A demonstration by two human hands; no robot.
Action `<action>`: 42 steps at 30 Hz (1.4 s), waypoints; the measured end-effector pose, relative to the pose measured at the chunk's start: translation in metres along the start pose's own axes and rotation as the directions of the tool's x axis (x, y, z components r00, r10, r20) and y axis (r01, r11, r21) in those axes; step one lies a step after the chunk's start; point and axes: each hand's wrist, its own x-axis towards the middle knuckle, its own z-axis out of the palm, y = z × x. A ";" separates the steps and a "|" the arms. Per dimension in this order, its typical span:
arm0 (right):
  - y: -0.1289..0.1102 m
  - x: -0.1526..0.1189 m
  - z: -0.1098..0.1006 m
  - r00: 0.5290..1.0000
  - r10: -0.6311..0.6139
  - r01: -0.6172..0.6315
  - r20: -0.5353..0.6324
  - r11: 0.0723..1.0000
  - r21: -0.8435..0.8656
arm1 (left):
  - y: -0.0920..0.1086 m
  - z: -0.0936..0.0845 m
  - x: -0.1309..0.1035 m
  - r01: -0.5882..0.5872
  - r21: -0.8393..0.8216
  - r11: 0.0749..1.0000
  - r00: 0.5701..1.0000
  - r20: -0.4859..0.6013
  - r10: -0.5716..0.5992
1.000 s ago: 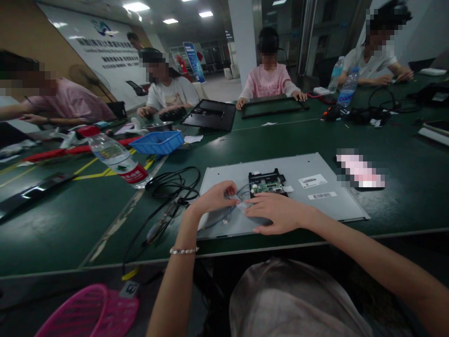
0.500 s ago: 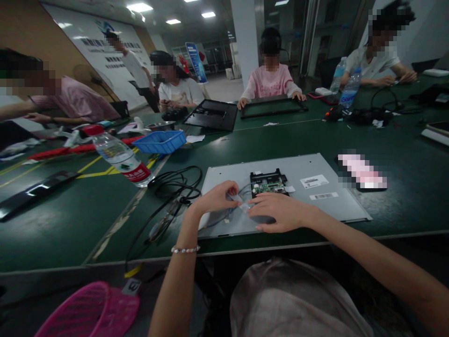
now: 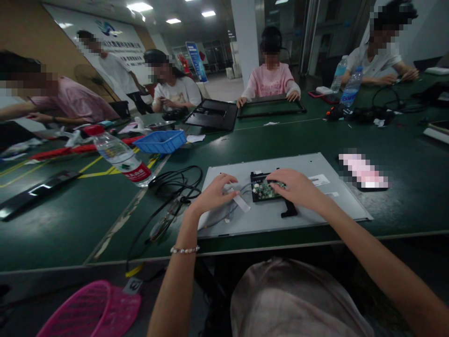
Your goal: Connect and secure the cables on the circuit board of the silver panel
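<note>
A flat grey metal display panel (image 3: 224, 171) lies on the table in front of me. A green circuit board (image 3: 264, 189) in a black bracket (image 3: 289, 209) is on its middle. Between the thumb and fingers of my left hand (image 3: 218, 193) is a strip of clear tape (image 3: 242, 203), its free end pointing down right over the panel. Grey cables (image 3: 228, 215) run beneath that hand towards the board. My right hand (image 3: 296, 186) is over the board's right side, thumb and fingers apart with the tips at the board; whether they press on it cannot be told.
Left of the panel are black cables (image 3: 182, 182), a water bottle (image 3: 122, 157) and a blue tray (image 3: 163, 142). A phone (image 3: 365, 173) lies to the right. Across the table a person handles a black frame (image 3: 273, 112). A pink basket (image 3: 94, 313) is below the table edge.
My right hand has moved from the tape up and right to the circuit board, uncovering the bracket's lower arm. My left hand keeps the tape, whose far end now hangs free.
</note>
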 end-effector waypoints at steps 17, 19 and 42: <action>0.051 -0.016 -0.015 0.882 0.400 -0.394 0.247 0.916 -0.076 | -0.004 0.003 -0.001 0.113 -0.045 0.993 0.992 0.068 -0.110; 0.050 -0.016 -0.015 0.886 0.383 -0.380 0.262 0.923 -0.066 | -0.004 0.003 -0.001 0.122 -0.048 0.991 0.990 0.079 -0.118; 0.079 -0.033 -0.026 0.820 0.555 -0.561 -0.143 0.726 -0.399 | -0.030 0.002 0.000 0.272 0.308 0.912 0.949 -0.243 -0.201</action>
